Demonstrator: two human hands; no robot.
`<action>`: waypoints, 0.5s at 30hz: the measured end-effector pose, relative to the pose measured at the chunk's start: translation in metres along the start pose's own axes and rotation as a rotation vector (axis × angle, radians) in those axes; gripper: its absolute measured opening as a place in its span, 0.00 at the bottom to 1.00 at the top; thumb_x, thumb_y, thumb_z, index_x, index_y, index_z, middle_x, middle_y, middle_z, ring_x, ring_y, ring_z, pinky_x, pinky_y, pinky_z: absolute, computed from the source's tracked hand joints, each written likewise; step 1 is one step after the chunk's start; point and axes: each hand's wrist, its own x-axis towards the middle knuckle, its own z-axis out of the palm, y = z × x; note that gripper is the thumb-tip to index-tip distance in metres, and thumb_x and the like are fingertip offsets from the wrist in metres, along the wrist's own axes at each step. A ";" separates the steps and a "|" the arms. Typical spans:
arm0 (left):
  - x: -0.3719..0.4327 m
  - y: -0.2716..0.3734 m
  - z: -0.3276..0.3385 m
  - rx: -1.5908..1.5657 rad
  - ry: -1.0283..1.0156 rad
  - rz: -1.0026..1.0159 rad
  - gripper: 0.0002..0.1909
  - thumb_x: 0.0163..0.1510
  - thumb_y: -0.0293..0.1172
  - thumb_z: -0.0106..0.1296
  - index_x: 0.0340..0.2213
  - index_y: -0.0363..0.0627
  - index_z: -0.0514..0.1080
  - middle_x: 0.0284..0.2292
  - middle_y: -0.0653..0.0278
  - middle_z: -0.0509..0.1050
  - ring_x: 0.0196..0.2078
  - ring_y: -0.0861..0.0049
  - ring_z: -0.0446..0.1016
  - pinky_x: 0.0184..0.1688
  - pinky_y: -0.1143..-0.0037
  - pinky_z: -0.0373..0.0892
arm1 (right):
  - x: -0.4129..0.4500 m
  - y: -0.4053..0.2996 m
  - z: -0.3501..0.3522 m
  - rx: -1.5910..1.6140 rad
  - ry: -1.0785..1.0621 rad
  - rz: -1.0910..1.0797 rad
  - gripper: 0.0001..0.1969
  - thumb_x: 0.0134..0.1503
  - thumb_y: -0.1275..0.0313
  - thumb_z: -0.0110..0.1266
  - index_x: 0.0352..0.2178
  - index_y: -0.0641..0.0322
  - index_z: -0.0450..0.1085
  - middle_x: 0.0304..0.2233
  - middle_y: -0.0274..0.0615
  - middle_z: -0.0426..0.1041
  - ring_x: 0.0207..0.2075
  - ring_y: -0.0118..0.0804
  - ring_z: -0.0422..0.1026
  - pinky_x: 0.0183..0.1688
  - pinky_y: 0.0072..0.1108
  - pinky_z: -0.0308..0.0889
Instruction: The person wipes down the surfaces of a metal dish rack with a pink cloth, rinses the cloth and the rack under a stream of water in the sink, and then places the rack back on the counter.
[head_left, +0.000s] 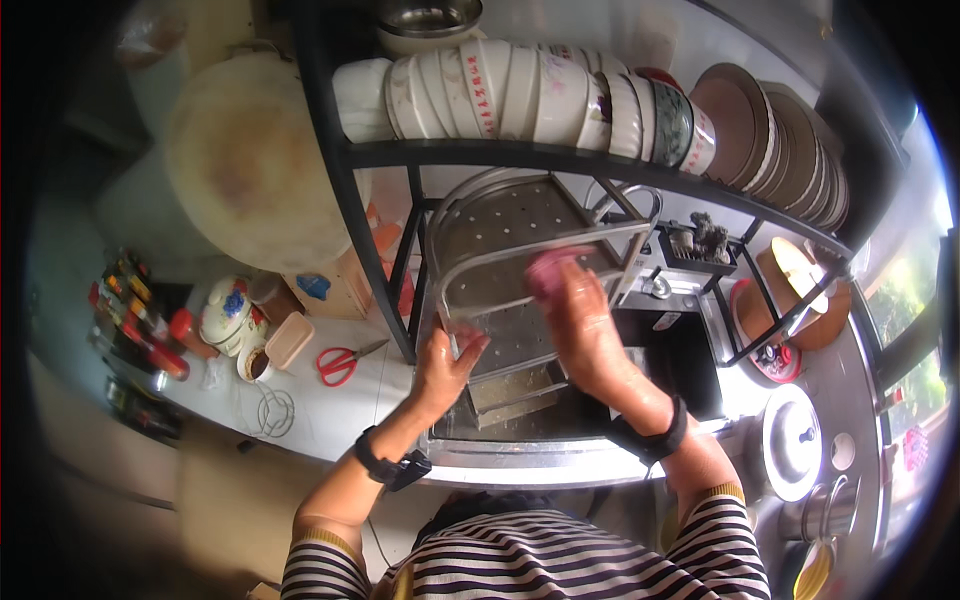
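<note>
A metal rack with perforated shelves (517, 214) stands tilted in the sink (450, 427), framed by bent tubes. My left hand (444, 364) grips the rack's tube at its left side, thumb and fingers around it. In my right hand (589, 330) is a pink cloth (553, 274), blurred, held against or just over the rack's upper tube; I cannot tell whether it touches. Both hands look wet. Below the rack's lower shelf a rectangular metal tray-like part (517, 394) shows in the basin.
A black dish shelf (525, 154) spans above the sink, bearing bowls (517, 90) and plates (787, 142). Red-handled scissors (337, 366), a lidded floral pot (229, 315) and bottles stand left. A round metal lid (787, 442) lies right, near a brown pot (821, 322).
</note>
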 end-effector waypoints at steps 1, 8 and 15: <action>-0.002 -0.001 0.008 -0.253 0.053 -0.203 0.08 0.52 0.22 0.50 0.34 0.35 0.64 0.20 0.63 0.70 0.18 0.77 0.69 0.22 0.78 0.66 | 0.007 -0.007 0.005 -0.229 -0.162 -0.056 0.22 0.51 0.73 0.42 0.48 0.72 0.57 0.49 0.59 0.62 0.54 0.57 0.58 0.58 0.44 0.46; 0.004 0.013 -0.007 -0.006 -0.256 -0.190 0.10 0.55 0.26 0.42 0.38 0.34 0.62 0.17 0.50 0.68 0.18 0.59 0.70 0.21 0.68 0.65 | 0.067 -0.014 0.011 0.317 -0.697 -0.069 0.21 0.52 0.77 0.46 0.49 0.67 0.60 0.48 0.52 0.64 0.53 0.50 0.59 0.54 0.33 0.56; -0.003 0.013 0.009 0.021 -0.275 -0.054 0.19 0.55 0.30 0.43 0.46 0.36 0.57 0.19 0.43 0.70 0.24 0.48 0.71 0.24 0.62 0.67 | 0.054 -0.003 0.001 0.156 -0.447 -0.305 0.11 0.47 0.81 0.54 0.35 0.66 0.69 0.38 0.44 0.69 0.39 0.49 0.68 0.42 0.32 0.65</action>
